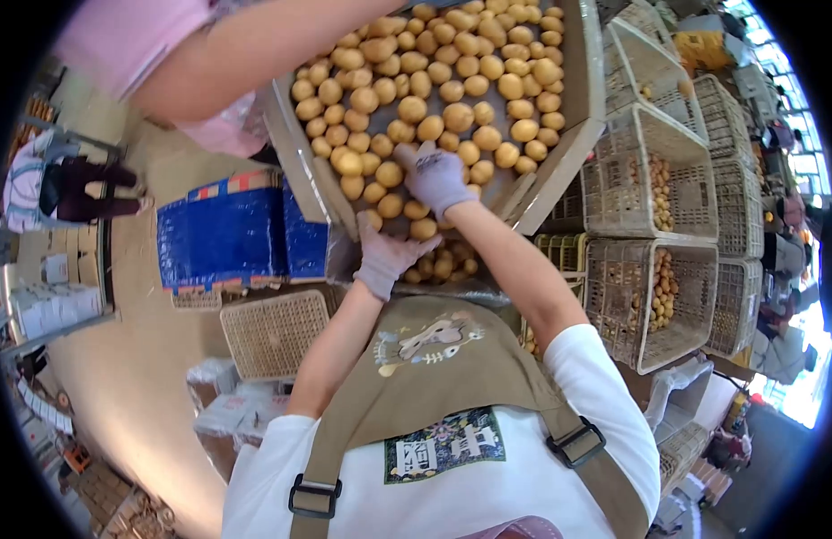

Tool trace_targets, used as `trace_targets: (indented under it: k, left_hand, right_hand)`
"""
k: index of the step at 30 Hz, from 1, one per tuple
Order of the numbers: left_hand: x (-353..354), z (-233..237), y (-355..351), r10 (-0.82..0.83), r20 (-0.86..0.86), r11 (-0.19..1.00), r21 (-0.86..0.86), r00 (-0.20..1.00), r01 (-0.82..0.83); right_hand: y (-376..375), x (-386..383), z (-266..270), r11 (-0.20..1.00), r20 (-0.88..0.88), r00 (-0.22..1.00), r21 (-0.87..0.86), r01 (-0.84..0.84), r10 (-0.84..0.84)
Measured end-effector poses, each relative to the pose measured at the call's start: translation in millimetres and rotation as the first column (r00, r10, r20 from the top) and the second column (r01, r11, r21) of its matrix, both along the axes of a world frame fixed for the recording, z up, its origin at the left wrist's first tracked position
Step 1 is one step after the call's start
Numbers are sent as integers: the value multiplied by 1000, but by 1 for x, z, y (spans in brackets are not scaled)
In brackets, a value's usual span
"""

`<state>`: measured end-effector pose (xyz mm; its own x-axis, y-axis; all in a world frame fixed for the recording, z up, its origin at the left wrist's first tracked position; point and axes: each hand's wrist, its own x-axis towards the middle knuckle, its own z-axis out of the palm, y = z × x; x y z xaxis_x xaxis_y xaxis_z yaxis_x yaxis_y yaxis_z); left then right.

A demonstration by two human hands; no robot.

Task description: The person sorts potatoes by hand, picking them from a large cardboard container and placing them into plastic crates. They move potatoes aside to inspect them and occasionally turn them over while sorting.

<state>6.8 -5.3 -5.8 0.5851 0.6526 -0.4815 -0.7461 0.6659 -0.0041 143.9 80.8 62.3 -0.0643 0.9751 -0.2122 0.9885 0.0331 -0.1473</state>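
Many yellow-brown potatoes [458,117] lie spread over a grey sorting table [497,187] with raised edges. My right hand [436,180], in a pale glove, reaches over the near part of the table with its fingers apart, touching or just above the potatoes. At the table's narrow near end, my left hand [386,258], gloved too, has its thumb and fingers spread beside a potato [423,228]. Below that end, more potatoes [443,263] lie in a plastic-lined container in front of my apron; my left hand partly covers it.
Another person's bare arm [263,54] reaches across the table's far left side. Stacked plastic crates [649,301], some holding potatoes, stand on the right. On the left are a blue-covered stack [220,235], an upturned crate [274,334] and wrapped boxes [241,409]. Another person [70,184] is farther left.
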Motion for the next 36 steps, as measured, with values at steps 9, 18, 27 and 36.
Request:
trace_targets:
  k: [9, 18, 27, 36]
  left_hand:
    - [-4, 19, 3, -54, -47, 995, -87, 997, 49]
    - [1, 17, 11, -84, 11, 995, -58, 996, 85]
    - [-5, 20, 8, -53, 5, 994, -91, 999, 53]
    - [-9, 1, 7, -58, 40, 994, -85, 998, 61]
  right_hand:
    - [-29, 12, 29, 999, -577, 817, 33, 31, -6]
    - [-79, 170, 278, 86, -510, 825, 859, 505, 244]
    - [-20, 170, 118, 817, -359, 933, 540, 202, 6]
    - [-4, 59, 24, 998, 138, 989, 33, -48, 43]
